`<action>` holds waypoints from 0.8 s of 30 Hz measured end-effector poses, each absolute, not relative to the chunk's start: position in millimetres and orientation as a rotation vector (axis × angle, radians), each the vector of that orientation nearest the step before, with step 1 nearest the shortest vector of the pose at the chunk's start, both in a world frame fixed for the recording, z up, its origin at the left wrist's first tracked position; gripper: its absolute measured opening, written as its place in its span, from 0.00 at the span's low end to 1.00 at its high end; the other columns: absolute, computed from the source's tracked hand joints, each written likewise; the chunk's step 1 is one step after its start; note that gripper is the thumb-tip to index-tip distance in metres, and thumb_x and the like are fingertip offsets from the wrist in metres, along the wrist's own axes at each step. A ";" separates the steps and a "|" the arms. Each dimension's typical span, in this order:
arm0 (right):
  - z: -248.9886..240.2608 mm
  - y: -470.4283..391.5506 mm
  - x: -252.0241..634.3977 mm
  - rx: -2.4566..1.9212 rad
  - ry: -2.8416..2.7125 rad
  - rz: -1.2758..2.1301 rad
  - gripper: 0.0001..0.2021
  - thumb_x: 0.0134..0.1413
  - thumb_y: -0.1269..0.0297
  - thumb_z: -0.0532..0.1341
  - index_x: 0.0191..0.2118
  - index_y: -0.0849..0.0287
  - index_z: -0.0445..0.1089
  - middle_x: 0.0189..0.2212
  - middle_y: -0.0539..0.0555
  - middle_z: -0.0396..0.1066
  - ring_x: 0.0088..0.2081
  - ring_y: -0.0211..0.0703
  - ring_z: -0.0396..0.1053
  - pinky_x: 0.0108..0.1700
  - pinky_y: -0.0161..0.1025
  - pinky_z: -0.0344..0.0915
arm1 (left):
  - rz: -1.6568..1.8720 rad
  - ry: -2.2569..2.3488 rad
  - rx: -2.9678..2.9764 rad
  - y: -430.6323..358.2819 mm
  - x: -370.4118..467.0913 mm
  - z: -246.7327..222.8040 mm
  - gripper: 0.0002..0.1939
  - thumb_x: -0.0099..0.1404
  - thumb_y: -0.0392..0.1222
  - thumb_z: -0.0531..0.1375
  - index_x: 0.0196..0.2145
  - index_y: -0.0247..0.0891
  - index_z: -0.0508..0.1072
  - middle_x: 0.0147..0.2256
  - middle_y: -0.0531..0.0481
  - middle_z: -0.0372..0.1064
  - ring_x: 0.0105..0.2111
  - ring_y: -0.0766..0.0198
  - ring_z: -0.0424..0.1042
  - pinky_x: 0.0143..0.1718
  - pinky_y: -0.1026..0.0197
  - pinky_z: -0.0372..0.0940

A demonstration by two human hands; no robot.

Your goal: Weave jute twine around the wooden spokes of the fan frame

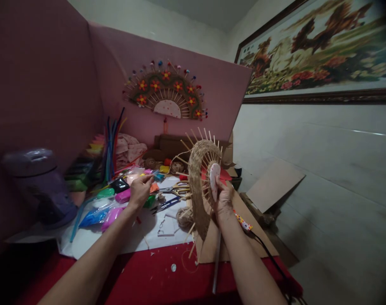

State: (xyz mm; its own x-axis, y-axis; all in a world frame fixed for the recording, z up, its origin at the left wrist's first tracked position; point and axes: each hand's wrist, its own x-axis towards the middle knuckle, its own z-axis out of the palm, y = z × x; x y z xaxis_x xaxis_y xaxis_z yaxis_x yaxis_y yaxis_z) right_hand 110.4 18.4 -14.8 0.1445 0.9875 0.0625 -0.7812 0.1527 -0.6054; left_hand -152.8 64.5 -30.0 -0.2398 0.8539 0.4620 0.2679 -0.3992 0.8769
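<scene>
We grip the woven twine fan (201, 182) upright in our right hand (223, 199) while our left hand (139, 189) fingers pinch the twine strand (167, 163), best kept taut.

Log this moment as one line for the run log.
left hand: pinching twine strand | right hand: holding twine-woven stick fan upright | nearby: scissors, clay packets

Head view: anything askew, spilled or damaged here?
Nothing looks damaged or spilled. The right hand holds a half-woven twine fan upright; the left hand pinches a strand. Clutter only: clay packets, scissors and scraps lie scattered on the white sheet.
</scene>
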 end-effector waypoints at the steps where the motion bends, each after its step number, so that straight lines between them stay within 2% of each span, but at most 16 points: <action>1: -14.8 18.4 109.1 -0.520 -0.485 1.370 0.08 0.47 0.66 0.58 0.33 0.60 0.71 0.24 0.52 0.75 0.22 0.40 0.71 0.25 0.39 0.72 | 1.702 1.399 1.620 66.2 -154.5 -31.1 0.10 0.51 0.39 0.58 0.32 0.38 0.76 0.26 0.50 0.71 0.27 0.64 0.67 0.31 0.63 0.60; 4: -14.8 18.5 104.0 -0.559 -0.409 1.370 0.08 0.45 0.70 0.58 0.33 0.61 0.71 0.24 0.51 0.75 0.23 0.39 0.72 0.30 0.39 0.73 | 1.732 1.494 1.799 66.0 -155.6 -30.2 0.17 0.51 0.34 0.55 0.38 0.39 0.75 0.33 0.48 0.72 0.30 0.62 0.67 0.36 0.60 0.60; 6: -15.7 18.8 100.2 -0.569 -0.390 1.390 0.07 0.44 0.70 0.60 0.33 0.62 0.71 0.25 0.52 0.75 0.25 0.40 0.73 0.34 0.39 0.73 | 1.773 1.517 1.849 62.2 -152.9 -26.9 0.16 0.52 0.34 0.54 0.38 0.38 0.75 0.35 0.47 0.71 0.31 0.62 0.67 0.40 0.58 0.60; 8: -17.2 19.1 96.5 -0.560 -0.391 1.390 0.07 0.43 0.70 0.61 0.32 0.61 0.71 0.25 0.52 0.75 0.26 0.40 0.73 0.35 0.39 0.73 | 1.818 1.495 1.816 57.1 -148.3 -23.0 0.12 0.52 0.36 0.55 0.34 0.37 0.75 0.34 0.47 0.72 0.31 0.62 0.67 0.40 0.59 0.60; 10: -18.5 19.4 93.2 -0.540 -0.378 1.362 0.06 0.43 0.70 0.61 0.32 0.59 0.71 0.25 0.50 0.75 0.25 0.38 0.72 0.34 0.39 0.72 | 1.769 1.367 1.698 52.1 -142.3 -20.2 0.10 0.52 0.39 0.56 0.31 0.37 0.75 0.28 0.49 0.71 0.29 0.63 0.68 0.35 0.61 0.61; 13: -17.8 19.4 89.9 -0.478 -0.344 1.296 0.07 0.43 0.69 0.62 0.34 0.56 0.71 0.26 0.47 0.75 0.26 0.35 0.72 0.35 0.34 0.71 | 1.486 1.075 1.485 44.4 -131.7 -18.8 0.09 0.48 0.40 0.60 0.28 0.35 0.74 0.21 0.51 0.69 0.21 0.66 0.66 0.23 0.65 0.59; 17: -11.6 17.8 85.8 -0.398 -0.359 1.233 0.13 0.42 0.64 0.65 0.38 0.54 0.71 0.27 0.46 0.75 0.31 0.34 0.72 0.39 0.33 0.69 | 1.023 0.820 1.442 28.4 -115.1 -21.0 0.10 0.44 0.41 0.65 0.24 0.32 0.75 0.20 0.49 0.69 0.15 0.70 0.61 0.17 0.67 0.54; 18: -9.6 17.0 83.6 -0.398 -0.370 1.237 0.14 0.41 0.62 0.66 0.38 0.55 0.71 0.27 0.46 0.75 0.31 0.34 0.72 0.39 0.34 0.69 | 0.961 0.787 1.448 23.0 -110.1 -22.0 0.11 0.45 0.42 0.65 0.27 0.32 0.76 0.21 0.48 0.70 0.15 0.71 0.61 0.17 0.67 0.53; 21: -5.4 12.6 72.4 -0.411 -0.417 1.270 0.15 0.41 0.55 0.65 0.36 0.56 0.70 0.26 0.48 0.75 0.30 0.37 0.72 0.36 0.36 0.69 | 0.812 0.646 1.312 5.5 -93.5 -23.2 0.21 0.48 0.43 0.65 0.42 0.36 0.73 0.30 0.45 0.73 0.20 0.68 0.67 0.19 0.67 0.56; 24: -7.8 6.9 55.2 -0.462 -0.497 1.310 0.18 0.42 0.49 0.62 0.34 0.59 0.70 0.24 0.51 0.73 0.26 0.38 0.70 0.28 0.35 0.68 | 0.896 0.483 1.130 -8.1 -79.2 -19.9 0.22 0.53 0.46 0.63 0.46 0.38 0.70 0.39 0.43 0.71 0.26 0.68 0.69 0.20 0.68 0.58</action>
State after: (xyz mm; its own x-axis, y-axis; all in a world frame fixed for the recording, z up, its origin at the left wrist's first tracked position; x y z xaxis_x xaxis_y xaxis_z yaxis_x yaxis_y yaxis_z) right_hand 55.2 6.9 -7.8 0.1838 0.9794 0.0839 -0.7883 0.1978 -0.5826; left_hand -79.2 -8.1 -19.9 0.5743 0.8126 0.0993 -0.3645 0.1452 0.9198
